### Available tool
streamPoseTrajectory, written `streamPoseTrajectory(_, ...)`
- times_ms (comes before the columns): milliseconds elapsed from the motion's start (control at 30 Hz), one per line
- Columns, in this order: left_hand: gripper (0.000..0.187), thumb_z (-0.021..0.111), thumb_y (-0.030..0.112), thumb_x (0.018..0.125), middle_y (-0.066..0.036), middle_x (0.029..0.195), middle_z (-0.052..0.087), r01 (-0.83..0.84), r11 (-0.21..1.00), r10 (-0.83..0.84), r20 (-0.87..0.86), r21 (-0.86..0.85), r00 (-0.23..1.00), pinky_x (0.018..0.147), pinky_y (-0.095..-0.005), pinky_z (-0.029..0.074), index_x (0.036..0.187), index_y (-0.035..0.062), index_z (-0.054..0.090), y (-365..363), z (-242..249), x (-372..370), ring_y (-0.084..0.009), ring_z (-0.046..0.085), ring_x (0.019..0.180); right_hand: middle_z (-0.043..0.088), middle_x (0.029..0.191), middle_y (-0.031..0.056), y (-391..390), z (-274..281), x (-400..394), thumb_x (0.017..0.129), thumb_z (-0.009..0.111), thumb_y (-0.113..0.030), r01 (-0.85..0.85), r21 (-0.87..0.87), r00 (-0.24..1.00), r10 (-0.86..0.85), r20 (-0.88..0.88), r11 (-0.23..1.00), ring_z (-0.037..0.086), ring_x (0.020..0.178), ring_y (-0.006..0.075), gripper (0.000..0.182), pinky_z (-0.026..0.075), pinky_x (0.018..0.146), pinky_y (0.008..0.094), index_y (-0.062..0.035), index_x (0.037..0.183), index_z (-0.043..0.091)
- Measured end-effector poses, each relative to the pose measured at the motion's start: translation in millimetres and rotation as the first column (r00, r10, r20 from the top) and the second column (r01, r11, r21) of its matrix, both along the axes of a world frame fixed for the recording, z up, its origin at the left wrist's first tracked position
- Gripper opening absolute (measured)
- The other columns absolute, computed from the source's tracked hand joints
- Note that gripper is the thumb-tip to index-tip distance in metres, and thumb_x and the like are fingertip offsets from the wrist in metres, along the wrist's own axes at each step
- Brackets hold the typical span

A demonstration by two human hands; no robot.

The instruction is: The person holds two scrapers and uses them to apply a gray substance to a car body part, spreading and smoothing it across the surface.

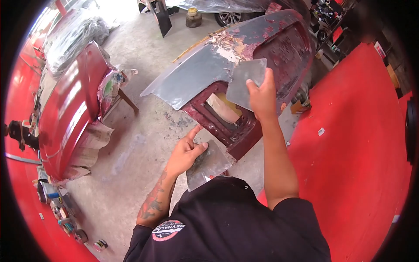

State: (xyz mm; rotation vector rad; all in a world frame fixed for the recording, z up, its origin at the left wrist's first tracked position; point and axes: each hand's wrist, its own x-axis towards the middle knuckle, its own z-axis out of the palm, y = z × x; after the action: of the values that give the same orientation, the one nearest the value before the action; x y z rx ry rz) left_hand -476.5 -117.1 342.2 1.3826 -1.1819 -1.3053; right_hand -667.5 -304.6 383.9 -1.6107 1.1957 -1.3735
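Note:
My right hand [263, 99] grips a flat grey rectangular plate [245, 83], thumb pressed on its face. The plate overlaps a car body panel [183, 83] in this view, which is part grey and part dark red with a rough pinkish-cream patch [229, 46]. Closer to my body, my left hand [184, 153] holds a second grey plate [209, 163] with smears on it, thumb on top. Its index finger points out toward the panel's near dark-red end, beside a framed opening [224, 109].
A glossy red car panel [72, 113] stands on the left, with masking paper [94, 142] along its edge. Cans and tape rolls [65, 218] line the lower left floor. A red wall [349, 153] rises at right. A plastic-wrapped bundle [76, 37] lies at the back left.

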Motion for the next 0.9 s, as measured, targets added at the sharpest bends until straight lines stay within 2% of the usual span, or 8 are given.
streamPoseTrajectory(133,0.043,0.064,0.018,0.09,-0.016,0.148,0.042,-0.045,0.993,0.043,0.022,0.113,0.999,0.075,-0.0255,0.042,0.06,-0.0041,0.042,2.2,-1.6,-1.8,-0.0059,0.049,0.09,0.061,0.105,0.0311,9.7,17.5,30.7,0.084,0.058,-0.006,-0.013,-0.046,0.978,0.003,-0.211,0.999,0.06,0.1,0.0468,0.04,0.047,0.085,0.0471,0.0038,0.119,0.043)
streamPoseTrajectory(200,0.044,0.064,0.018,0.09,-0.016,0.148,0.042,-0.042,0.994,0.041,0.009,0.105,0.999,0.076,-0.0253,0.042,0.06,-0.0043,0.042,1.2,-9.0,-2.3,-0.0059,0.049,0.091,0.062,0.103,0.0158,12.4,31.7,48.5,0.083,0.059,-0.002,-0.011,-0.073,0.911,-0.021,-0.411,0.997,0.064,0.095,0.0237,0.038,0.05,0.084,0.0388,0.0013,0.118,0.046)
streamPoseTrajectory(267,0.065,0.064,0.022,0.09,0.008,0.057,0.039,-0.065,0.996,0.067,0.02,-0.068,0.998,0.053,-0.0211,0.029,0.143,-0.0059,0.037,-0.4,-26.8,-1.6,-0.0016,0.034,0.054,0.064,0.107,0.0202,4.0,32.4,30.6,0.083,0.059,-0.003,-0.022,-0.077,0.913,-0.012,-0.408,0.997,0.066,0.096,0.03,0.039,0.05,0.084,0.0413,0.0013,0.119,0.046)
streamPoseTrajectory(333,0.06,0.064,0.022,0.09,0.005,0.066,0.048,-0.063,0.997,0.063,-0.006,-0.033,0.998,0.054,-0.022,0.031,0.138,-0.0071,0.042,1.5,-10.9,-4.1,-0.0019,0.035,0.055,0.06,0.112,0.0319,-8.3,26.6,11.7,0.083,0.058,-0.005,-0.086,0.041,0.979,0.092,-0.179,0.995,0.059,0.105,0.0474,0.044,0.047,0.089,0.0473,0.0007,0.124,0.043)
streamPoseTrajectory(500,0.05,0.064,0.022,0.09,-0.001,0.085,0.061,0.0,1.0,0.0,0.037,0.02,0.999,0.056,-0.0233,0.035,0.127,-0.0093,0.051,0.4,-11.1,1.6,-0.0023,0.039,0.06,0.063,0.105,0.0262,7.7,39.2,29.7,0.082,0.057,-0.003,0.056,-0.068,0.864,-0.082,-0.496,0.996,0.063,0.102,0.0416,0.043,0.049,0.086,0.0452,-0.0009,0.123,0.045)
streamPoseTrajectory(567,0.036,0.064,0.017,0.09,-0.011,0.143,0.044,0.018,0.999,-0.02,-0.069,-0.036,0.997,0.08,-0.0233,0.042,0.066,-0.0091,0.055,-2.3,-16.4,2.7,-0.005,0.05,0.096,0.063,0.107,0.0266,-14.4,17.9,0.0,0.082,0.057,-0.005,0.009,-0.042,0.937,-0.023,-0.349,0.999,0.062,0.103,0.0419,0.043,0.049,0.086,0.0455,-0.0005,0.123,0.045)
streamPoseTrajectory(767,0.028,0.062,0.016,0.091,-0.009,0.141,0.045,0.019,0.979,-0.01,-0.043,0.201,0.999,0.083,-0.0242,0.042,0.088,-0.0123,0.061,-2.4,-16.4,3.0,-0.0052,0.05,0.099,0.062,0.108,0.027,-9.2,18.9,-5.0,0.081,0.06,-0.008,0.04,-0.079,0.958,-0.061,-0.279,0.996,0.062,0.103,0.0422,0.042,0.048,0.086,0.0456,0.0005,0.12,0.045)
streamPoseTrajectory(900,0.031,0.061,0.017,0.092,-0.009,0.139,0.046,0.006,1.0,-0.006,-0.077,-0.006,0.997,0.083,-0.0241,0.042,0.099,-0.0128,0.06,-2.5,-15.5,-2.7,-0.005,0.05,0.097,0.062,0.107,0.0276,-11.3,19.1,-5.6,0.081,0.06,-0.008,0.023,-0.053,0.961,-0.037,-0.273,0.998,0.061,0.103,0.0426,0.042,0.048,0.087,0.0452,0.0006,0.119,0.045)
